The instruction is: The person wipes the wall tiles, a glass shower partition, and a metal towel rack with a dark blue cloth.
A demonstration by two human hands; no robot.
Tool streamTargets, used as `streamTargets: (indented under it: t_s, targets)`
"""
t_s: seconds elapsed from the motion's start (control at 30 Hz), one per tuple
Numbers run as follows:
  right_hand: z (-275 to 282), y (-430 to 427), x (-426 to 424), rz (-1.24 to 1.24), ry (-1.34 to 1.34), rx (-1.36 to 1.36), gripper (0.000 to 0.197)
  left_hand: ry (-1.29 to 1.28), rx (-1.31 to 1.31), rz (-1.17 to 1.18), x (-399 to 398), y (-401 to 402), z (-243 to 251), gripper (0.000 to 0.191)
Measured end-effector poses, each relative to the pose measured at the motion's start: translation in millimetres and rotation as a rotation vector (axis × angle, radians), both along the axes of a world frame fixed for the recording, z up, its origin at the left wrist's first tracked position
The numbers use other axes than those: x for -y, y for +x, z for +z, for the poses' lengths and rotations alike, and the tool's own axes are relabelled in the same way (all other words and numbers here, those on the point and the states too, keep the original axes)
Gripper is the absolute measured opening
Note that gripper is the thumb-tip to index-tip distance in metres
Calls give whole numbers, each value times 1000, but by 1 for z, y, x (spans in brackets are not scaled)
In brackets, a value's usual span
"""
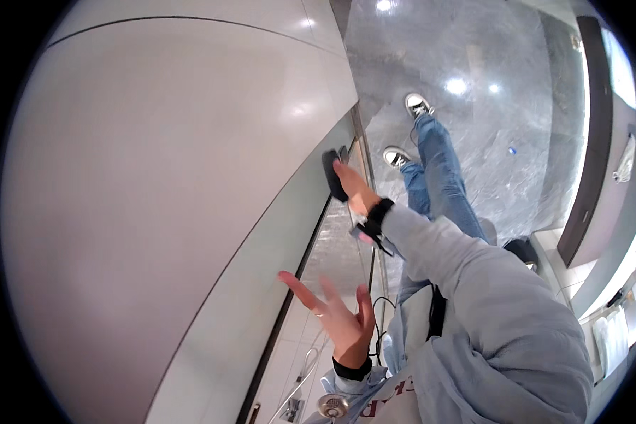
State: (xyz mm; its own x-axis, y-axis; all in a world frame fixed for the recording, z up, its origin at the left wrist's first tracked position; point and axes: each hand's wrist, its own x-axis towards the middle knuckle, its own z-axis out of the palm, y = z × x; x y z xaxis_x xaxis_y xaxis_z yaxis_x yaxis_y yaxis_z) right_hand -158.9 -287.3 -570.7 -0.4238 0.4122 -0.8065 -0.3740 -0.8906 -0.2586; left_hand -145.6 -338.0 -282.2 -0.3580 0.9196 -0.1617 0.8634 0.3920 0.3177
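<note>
My right hand (356, 185), in a pale grey sleeve, grips a black oblong object (333, 176) whose kind I cannot make out. The thumb lies along its near side; the other fingers are mostly hidden. The object is at the pale, greyish side strip (244, 281) of a large smooth beige panel (153, 175); contact cannot be told. Lower down, my left hand (344, 323) is slightly blurred, empty, with fingers spread. Its outstretched finger reaches over the strip near a dark edge (275, 328). Both wrists wear black bands, and a small device (368, 236) hangs at the right one.
Shiny grey floor (487, 132) spreads beyond my shoes (397, 157), with a small blue item (512, 151) on it. A white cable (310, 365) and dark cables (379, 331) run below my left hand. A dark-fronted cabinet (588, 143) stands along the right.
</note>
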Motion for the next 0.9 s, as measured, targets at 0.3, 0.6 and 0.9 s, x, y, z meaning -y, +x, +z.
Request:
streamTargets:
  t_s: [0.3,0.6,0.9]
  targets:
    - [311,89,-33,20,291,-464,48,542,142,-88,9,16,136,71]
    - [582,93,-120,-132,1570,-313,50,772,-5,-219,-15,6,237,58]
    - [732,-9,-181,-367,2640,-15,61,1003,-70,-132,-38,5,257,48]
